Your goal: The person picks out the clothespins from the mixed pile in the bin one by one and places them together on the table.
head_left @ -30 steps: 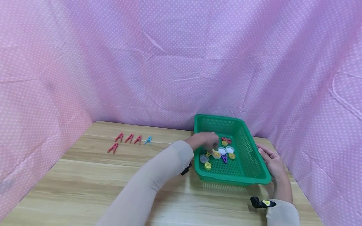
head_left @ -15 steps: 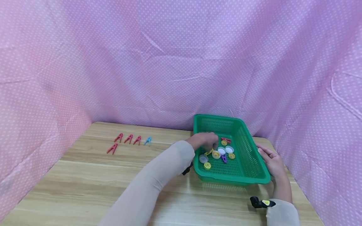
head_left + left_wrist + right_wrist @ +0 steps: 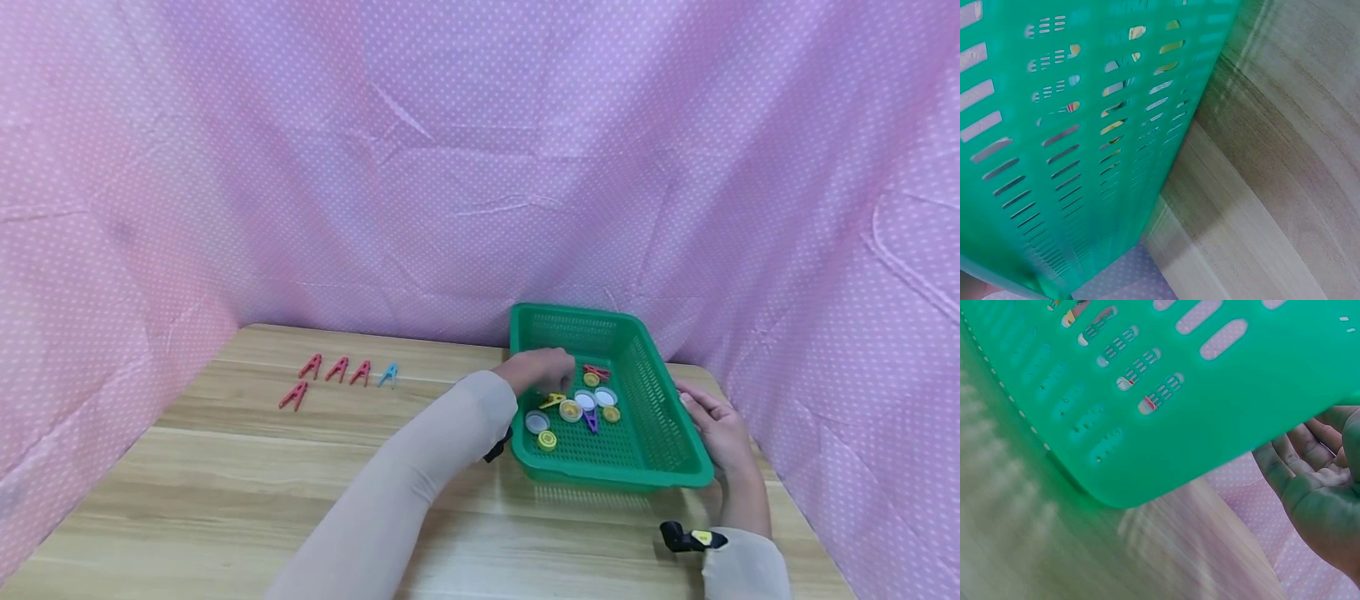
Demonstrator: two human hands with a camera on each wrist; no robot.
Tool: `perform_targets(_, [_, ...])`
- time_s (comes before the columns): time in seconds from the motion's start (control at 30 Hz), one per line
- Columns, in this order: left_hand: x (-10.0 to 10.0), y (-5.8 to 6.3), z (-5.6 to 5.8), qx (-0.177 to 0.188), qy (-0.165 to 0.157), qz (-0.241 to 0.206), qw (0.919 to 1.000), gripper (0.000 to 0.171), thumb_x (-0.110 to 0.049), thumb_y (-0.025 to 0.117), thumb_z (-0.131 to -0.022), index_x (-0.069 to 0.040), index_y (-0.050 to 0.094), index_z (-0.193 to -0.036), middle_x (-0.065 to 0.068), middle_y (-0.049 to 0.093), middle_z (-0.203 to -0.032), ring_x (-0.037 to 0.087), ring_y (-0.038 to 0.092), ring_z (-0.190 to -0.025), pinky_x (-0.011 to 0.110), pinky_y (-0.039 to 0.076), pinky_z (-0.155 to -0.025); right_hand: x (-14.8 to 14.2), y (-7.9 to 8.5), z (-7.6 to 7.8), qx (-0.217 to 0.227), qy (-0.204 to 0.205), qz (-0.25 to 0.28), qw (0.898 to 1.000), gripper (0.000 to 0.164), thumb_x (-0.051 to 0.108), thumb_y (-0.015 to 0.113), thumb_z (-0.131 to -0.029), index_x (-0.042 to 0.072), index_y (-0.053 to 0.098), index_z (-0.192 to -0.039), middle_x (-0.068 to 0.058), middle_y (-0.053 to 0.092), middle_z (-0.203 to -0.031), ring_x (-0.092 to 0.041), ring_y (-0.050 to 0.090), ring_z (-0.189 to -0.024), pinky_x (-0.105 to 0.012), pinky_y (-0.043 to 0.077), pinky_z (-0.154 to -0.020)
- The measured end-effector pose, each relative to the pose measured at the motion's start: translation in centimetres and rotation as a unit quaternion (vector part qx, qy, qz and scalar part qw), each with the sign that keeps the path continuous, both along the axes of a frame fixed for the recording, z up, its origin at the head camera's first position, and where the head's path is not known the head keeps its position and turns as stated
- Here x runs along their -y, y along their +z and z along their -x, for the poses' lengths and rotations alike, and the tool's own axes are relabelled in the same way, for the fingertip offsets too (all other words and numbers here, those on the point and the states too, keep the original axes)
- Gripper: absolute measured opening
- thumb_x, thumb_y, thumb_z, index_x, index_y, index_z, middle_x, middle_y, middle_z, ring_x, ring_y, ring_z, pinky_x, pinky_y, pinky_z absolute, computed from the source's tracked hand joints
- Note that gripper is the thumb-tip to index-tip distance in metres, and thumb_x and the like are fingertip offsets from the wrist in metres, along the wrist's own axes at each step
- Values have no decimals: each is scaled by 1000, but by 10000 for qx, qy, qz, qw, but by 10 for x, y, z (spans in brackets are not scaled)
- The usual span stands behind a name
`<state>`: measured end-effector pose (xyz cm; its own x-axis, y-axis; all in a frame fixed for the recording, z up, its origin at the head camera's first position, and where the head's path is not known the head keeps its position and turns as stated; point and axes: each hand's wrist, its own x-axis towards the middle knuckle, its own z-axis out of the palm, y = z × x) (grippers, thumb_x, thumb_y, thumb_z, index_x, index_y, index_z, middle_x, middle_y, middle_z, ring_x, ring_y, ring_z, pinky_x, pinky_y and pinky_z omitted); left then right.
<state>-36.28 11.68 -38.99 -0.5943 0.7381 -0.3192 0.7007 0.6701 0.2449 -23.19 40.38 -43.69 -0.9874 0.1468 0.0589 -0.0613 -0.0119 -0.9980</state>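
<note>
A green plastic basket [image 3: 618, 477] stands on the right of the table, holding clothespins and round caps. My left hand [image 3: 542, 369] reaches over its left wall, fingers pointing down and their tips hidden. Just below those fingers is a yellow clothespin [image 3: 552, 401]. Around it lie a purple clothespin [image 3: 591, 420], a pink clothespin [image 3: 597, 372], a clear round cap with a yellow centre [image 3: 571, 410], a grey cap [image 3: 537, 422], a yellow cap [image 3: 547, 440] and white caps [image 3: 604, 397]. My right hand [image 3: 720, 429] grips the basket's right rim, thumb on top.
On the table's left, several pink clothespins [image 3: 337, 368] and a blue clothespin [image 3: 388, 375] lie spread out. A pink dotted cloth [image 3: 480, 167] hangs behind and along both sides of the wooden table [image 3: 247, 500].
My left hand has lifted slightly inside the basket, so more of the yellow clothespin shows. My right hand keeps its hold on the rim. The whole view has shifted a little.
</note>
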Motion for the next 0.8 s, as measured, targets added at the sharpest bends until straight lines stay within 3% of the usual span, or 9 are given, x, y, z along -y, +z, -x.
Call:
perform_targets(0.2, [0, 0, -1, -5, 177, 128, 9998, 39, 0, 58, -100, -14, 42, -67, -2, 26, -67, 12, 23, -55, 26, 25, -53, -2, -2, 0, -4, -50, -45, 10000, 33, 25, 68, -101, 18, 71, -133, 22, 72, -110, 0, 69, -89, -18, 56, -71])
perform_targets(0.3, [1, 2, -5, -239, 256, 325, 9989, 29, -9, 70, -97, -14, 54, -74, -4, 39, -69, 11, 37, -59, 24, 34, -55, -2, -2, 1, -29, -51, -60, 10000, 33, 25, 68, -100, 18, 71, -132, 23, 71, -111, 1, 69, -89, -17, 56, -71])
perform_targets(0.4, [1, 4, -10, -615, 279, 634, 9957, 15, -22, 79, -92, -16, 66, -89, -4, 58, -84, 12, 52, -75, 26, 46, -65, -2, -2, 1, -23, -62, -48, 10000, 31, 25, 68, -100, 18, 72, -131, 22, 72, -110, 1, 69, -89, -17, 56, -71])
perform_targets(0.57, [0, 5, -16, -883, 500, 1040, 9894, 28, -33, 82, -88, -18, 67, -105, -1, 64, -107, 15, 57, -96, 32, 52, -80, -1, -1, 1, 40, -88, -44, 9999, 30, 25, 68, -100, 19, 73, -130, 22, 72, -109, 1, 69, -87, -18, 56, -71])
perform_targets(0.8, [-1, 2, -18, -941, 603, 1076, 9879, 35, -31, 84, -86, -17, 66, -113, -1, 65, -109, 14, 58, -96, 32, 54, -80, -1, 0, 1, 46, -69, -42, 10000, 33, 25, 68, -100, 18, 71, -133, 22, 72, -109, 1, 69, -89, -17, 56, -72])
